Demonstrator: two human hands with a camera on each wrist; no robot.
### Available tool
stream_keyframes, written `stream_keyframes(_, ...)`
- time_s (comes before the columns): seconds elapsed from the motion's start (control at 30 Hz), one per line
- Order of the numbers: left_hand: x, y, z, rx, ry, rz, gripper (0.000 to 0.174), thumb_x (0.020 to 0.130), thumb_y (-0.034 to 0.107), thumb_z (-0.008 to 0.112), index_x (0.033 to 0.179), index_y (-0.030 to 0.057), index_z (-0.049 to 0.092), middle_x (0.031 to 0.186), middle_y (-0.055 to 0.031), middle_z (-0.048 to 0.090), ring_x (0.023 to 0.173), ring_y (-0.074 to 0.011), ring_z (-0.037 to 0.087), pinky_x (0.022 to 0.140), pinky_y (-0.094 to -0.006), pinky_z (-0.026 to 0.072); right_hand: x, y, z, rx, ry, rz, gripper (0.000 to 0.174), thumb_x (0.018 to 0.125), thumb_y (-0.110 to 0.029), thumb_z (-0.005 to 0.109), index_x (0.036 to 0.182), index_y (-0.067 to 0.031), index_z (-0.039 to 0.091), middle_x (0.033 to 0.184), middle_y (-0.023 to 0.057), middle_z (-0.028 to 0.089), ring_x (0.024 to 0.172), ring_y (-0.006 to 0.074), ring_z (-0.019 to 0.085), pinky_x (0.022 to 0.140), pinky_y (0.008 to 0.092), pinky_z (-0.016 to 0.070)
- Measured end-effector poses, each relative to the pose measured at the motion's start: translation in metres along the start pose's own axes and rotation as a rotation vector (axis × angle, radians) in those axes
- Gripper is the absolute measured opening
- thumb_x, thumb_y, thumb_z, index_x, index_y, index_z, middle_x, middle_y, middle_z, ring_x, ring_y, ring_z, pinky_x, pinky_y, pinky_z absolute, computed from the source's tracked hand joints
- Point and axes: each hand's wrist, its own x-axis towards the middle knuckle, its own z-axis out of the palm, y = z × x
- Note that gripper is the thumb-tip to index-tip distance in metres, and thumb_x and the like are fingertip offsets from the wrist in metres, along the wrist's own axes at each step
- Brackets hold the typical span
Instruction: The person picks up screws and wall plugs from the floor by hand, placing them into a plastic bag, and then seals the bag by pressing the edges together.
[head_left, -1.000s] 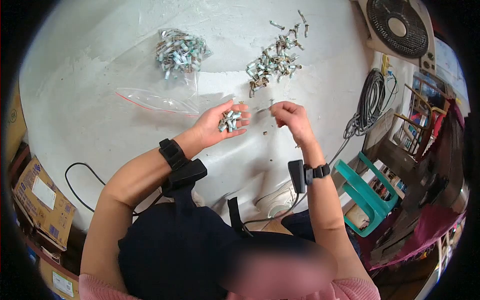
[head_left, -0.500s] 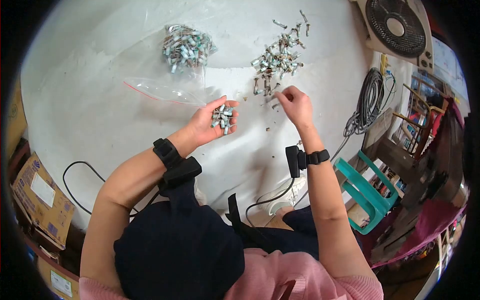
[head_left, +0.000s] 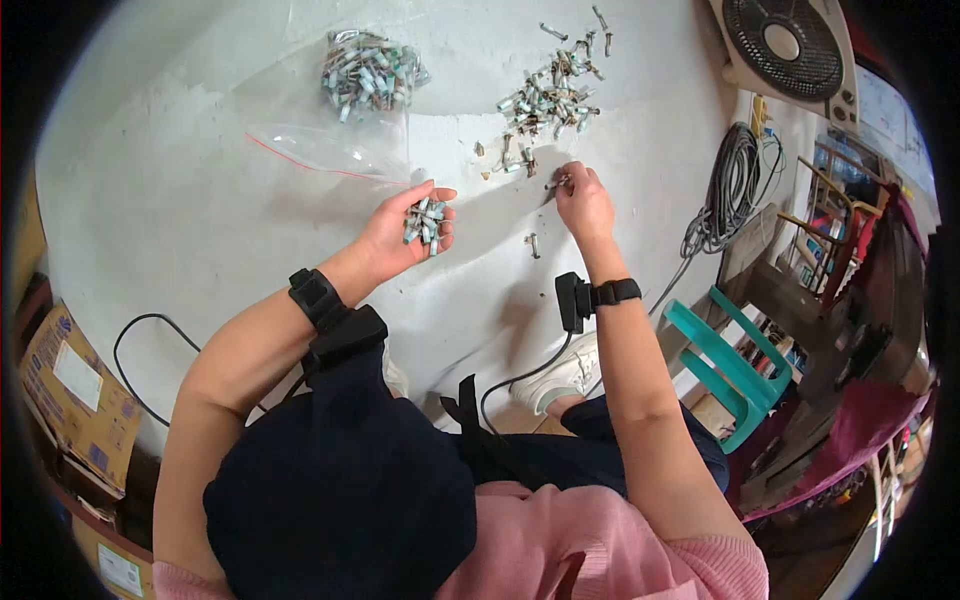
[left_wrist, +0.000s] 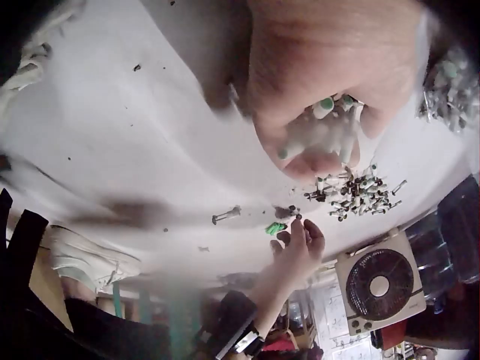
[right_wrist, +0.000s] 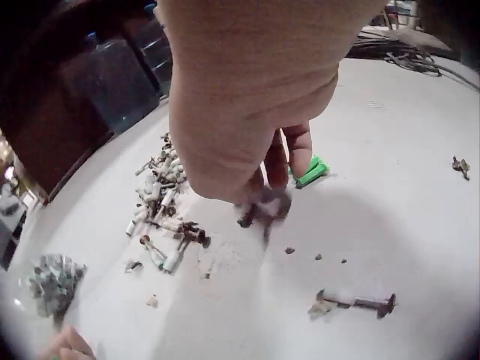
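In the head view my left hand is cupped, its fingers curled round a handful of small pale tubes with green ends. My right hand is lowered near the loose pile; its thumb and fingers pinch a small rusty metal-ended piece, blurred in the right wrist view. Beside those fingertips lies a bright green piece. One long piece with a metal head lies apart, nearer the body. Beyond the right hand spreads the pile of pale tubes with brown metal parts.
A clear zip bag with many similar tubes lies at the far left of the pale surface, its red-edged mouth towards the left hand. A box fan, coiled cable and green plastic stool stand along the right. Crumbs dot the surface.
The left hand has drawn to the left with its handful of tubes. The right hand has come down by the pile and pinches a piece; a long piece now lies below it.
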Motion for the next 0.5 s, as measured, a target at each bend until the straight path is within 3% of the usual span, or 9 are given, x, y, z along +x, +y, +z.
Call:
stream_keyframes(0.17, -0.002, -0.004, 0.004, -0.001, 0.032, 0.011, 0.028, 0.086, 0.028, 0.048, 0.097, 0.0039, 0.055, 0.079, -0.0062, 0.055, 0.071, -0.0170, 0.053, 0.065, -0.0308, 0.0470, -0.016, 0.006, -0.013, 0.035, -0.020, -0.006, 0.011, 0.068, -0.017, 0.060, 0.074, -0.0081, 0.060, 0.074, 0.0069, 0.059, 0.066, 0.0244, 0.058, 0.058, 0.0341, 0.0463)
stream_keyframes(0.23, -0.001, -0.007, 0.001, 0.020, 0.029, 0.008, 0.028, 0.086, 0.028, 0.048, 0.097, 0.0031, 0.055, 0.080, -0.0063, 0.055, 0.071, -0.0166, 0.053, 0.065, -0.0304, 0.0471, -0.036, 0.006, -0.018, 0.336, -0.177, 0.252, 0.011, 0.067, -0.016, 0.061, 0.070, -0.0051, 0.061, 0.068, 0.0073, 0.060, 0.060, 0.0182, 0.058, 0.057, 0.0295, 0.0459)
stream_keyframes(0.3, 0.002, -0.009, 0.002, 0.021, 0.042, 0.003, 0.029, 0.086, 0.029, 0.048, 0.097, 0.0032, 0.055, 0.080, -0.0068, 0.055, 0.071, -0.0168, 0.053, 0.065, -0.0308, 0.0473, -0.056, 0.007, -0.015, 0.431, -0.233, 0.285, 0.014, 0.066, -0.014, 0.063, 0.070, -0.0007, 0.060, 0.063, 0.0077, 0.060, 0.058, 0.0128, 0.056, 0.058, 0.0259, 0.0455)
stream_keyframes(0.5, 0.007, -0.012, 0.004, 0.044, 0.054, -0.003, 0.029, 0.086, 0.029, 0.048, 0.096, 0.0032, 0.055, 0.080, -0.0069, 0.055, 0.071, -0.0166, 0.053, 0.065, -0.0310, 0.0475, -0.085, 0.018, 0.018, 0.415, -0.281, 0.282, 0.015, 0.066, -0.015, 0.063, 0.070, -0.0011, 0.060, 0.063, 0.0082, 0.060, 0.058, 0.0159, 0.057, 0.059, 0.0271, 0.0469)
